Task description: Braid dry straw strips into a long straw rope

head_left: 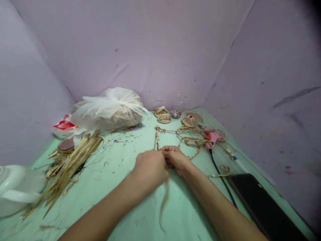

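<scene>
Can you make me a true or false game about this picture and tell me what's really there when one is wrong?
1. The left hand and the right hand are close together. True.
2. The braided cord is bright blue. False: the braided cord is tan.
3. The white plastic bag is at the right edge of the picture. False: the white plastic bag is left of the middle.
4. Dry strips lie on the left side. True.
5. The wall is yellow. False: the wall is pale purple.

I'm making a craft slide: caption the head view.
Left hand and right hand hold a straw-coloured cord over a green surface.
</scene>
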The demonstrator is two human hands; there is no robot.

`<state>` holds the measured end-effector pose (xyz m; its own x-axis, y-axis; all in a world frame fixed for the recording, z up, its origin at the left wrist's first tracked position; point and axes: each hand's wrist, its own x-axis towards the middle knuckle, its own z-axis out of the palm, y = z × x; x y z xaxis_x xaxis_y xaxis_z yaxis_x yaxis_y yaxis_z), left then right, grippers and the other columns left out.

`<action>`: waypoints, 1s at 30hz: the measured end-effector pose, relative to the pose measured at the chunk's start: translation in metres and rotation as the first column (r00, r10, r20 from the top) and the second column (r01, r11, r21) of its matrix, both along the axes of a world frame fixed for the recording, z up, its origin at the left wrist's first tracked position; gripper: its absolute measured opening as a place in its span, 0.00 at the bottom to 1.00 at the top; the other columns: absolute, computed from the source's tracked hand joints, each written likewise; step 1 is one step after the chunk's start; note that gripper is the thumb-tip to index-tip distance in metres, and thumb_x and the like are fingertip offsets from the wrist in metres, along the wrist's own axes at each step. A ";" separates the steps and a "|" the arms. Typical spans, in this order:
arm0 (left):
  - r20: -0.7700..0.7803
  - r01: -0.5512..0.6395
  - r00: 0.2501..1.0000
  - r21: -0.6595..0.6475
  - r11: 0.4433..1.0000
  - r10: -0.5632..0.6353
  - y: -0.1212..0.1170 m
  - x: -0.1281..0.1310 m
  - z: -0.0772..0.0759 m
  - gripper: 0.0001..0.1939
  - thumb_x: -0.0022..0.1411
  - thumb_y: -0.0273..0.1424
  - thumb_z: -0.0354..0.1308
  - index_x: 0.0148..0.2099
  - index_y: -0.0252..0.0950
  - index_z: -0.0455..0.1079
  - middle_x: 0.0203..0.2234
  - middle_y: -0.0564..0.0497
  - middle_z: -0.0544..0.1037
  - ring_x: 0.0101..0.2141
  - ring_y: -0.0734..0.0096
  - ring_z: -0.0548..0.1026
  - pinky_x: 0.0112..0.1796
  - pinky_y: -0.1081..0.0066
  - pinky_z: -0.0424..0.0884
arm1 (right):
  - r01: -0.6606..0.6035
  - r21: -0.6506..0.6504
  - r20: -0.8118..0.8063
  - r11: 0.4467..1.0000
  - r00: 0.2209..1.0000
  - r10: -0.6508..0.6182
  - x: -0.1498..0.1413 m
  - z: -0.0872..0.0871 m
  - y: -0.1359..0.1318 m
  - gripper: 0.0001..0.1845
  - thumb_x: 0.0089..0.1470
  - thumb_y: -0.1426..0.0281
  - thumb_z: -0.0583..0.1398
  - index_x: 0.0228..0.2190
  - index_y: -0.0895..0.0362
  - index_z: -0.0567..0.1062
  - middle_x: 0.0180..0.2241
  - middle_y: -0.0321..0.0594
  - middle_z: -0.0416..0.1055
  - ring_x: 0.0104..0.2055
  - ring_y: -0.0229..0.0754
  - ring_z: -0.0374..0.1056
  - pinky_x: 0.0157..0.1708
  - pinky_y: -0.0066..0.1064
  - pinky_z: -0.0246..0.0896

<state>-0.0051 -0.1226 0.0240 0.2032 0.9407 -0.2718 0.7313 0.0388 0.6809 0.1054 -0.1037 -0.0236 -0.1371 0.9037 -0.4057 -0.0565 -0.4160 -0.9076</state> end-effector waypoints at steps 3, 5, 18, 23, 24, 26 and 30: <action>0.021 -0.111 0.994 0.017 0.994 0.110 0.023 -0.018 0.006 0.04 0.44 0.27 0.53 0.22 0.32 0.66 0.14 0.50 0.65 0.20 0.73 0.65 0.21 0.76 0.54 | -0.057 -0.016 -0.005 0.998 0.998 0.057 0.003 0.001 0.000 0.05 0.35 0.71 0.56 0.15 0.59 0.64 0.07 0.25 0.49 0.11 0.26 0.37 0.13 0.23 0.27; 0.172 -0.086 0.976 -0.247 0.965 0.131 0.035 -0.024 -0.001 0.07 0.47 0.27 0.50 0.25 0.31 0.68 0.12 0.52 0.65 0.14 0.78 0.60 0.17 0.77 0.51 | -0.093 0.005 -0.014 0.996 0.996 0.093 0.004 0.000 0.001 0.08 0.37 0.69 0.57 0.15 0.60 0.64 0.08 0.26 0.52 0.11 0.26 0.38 0.12 0.23 0.27; 0.476 0.148 0.867 -0.527 0.837 0.147 0.047 -0.034 -0.029 0.08 0.42 0.30 0.57 0.23 0.28 0.67 0.11 0.54 0.65 0.11 0.81 0.60 0.13 0.78 0.54 | -0.136 0.124 0.189 0.983 0.976 0.111 0.005 -0.001 0.003 0.06 0.39 0.72 0.55 0.16 0.60 0.66 0.10 0.29 0.58 0.12 0.27 0.45 0.14 0.22 0.39; 0.378 0.031 0.911 -0.466 0.884 0.167 0.046 -0.030 -0.034 0.05 0.39 0.28 0.54 0.19 0.31 0.63 0.09 0.57 0.61 0.09 0.84 0.53 0.11 0.78 0.45 | -0.211 0.287 0.450 0.934 0.891 0.063 0.004 -0.011 0.005 0.03 0.40 0.74 0.54 0.20 0.60 0.68 0.18 0.36 0.68 0.20 0.32 0.59 0.20 0.22 0.51; 0.369 0.015 0.913 -0.460 0.888 0.175 0.046 -0.029 -0.034 0.05 0.39 0.28 0.54 0.18 0.32 0.62 0.08 0.57 0.60 0.09 0.84 0.51 0.11 0.78 0.43 | -0.243 0.310 0.505 0.919 0.861 0.057 0.004 -0.010 0.004 0.04 0.40 0.74 0.54 0.21 0.60 0.69 0.19 0.37 0.69 0.21 0.32 0.60 0.21 0.22 0.52; 0.366 -0.013 0.910 -0.444 0.896 0.195 0.045 -0.028 -0.032 0.05 0.38 0.27 0.53 0.17 0.33 0.60 0.07 0.58 0.58 0.09 0.85 0.48 0.11 0.78 0.41 | -0.306 0.342 0.604 0.889 0.796 0.042 0.006 -0.006 0.003 0.06 0.41 0.73 0.53 0.22 0.60 0.71 0.21 0.37 0.70 0.22 0.34 0.61 0.22 0.23 0.52; 0.361 -0.052 0.904 -0.436 0.899 0.228 0.042 -0.025 -0.029 0.05 0.37 0.27 0.54 0.17 0.33 0.60 0.07 0.59 0.56 0.09 0.85 0.47 0.12 0.77 0.39 | -0.349 0.304 0.738 0.887 0.675 0.013 0.009 0.012 -0.002 0.09 0.41 0.71 0.54 0.23 0.59 0.74 0.20 0.38 0.70 0.22 0.35 0.62 0.21 0.23 0.50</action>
<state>-0.0299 -0.0804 -0.0050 0.2495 0.7896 -0.5606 0.3708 0.4569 0.8086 0.1147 -0.1054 -0.0112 -0.1440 0.9870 -0.0712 0.6969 0.0501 -0.7154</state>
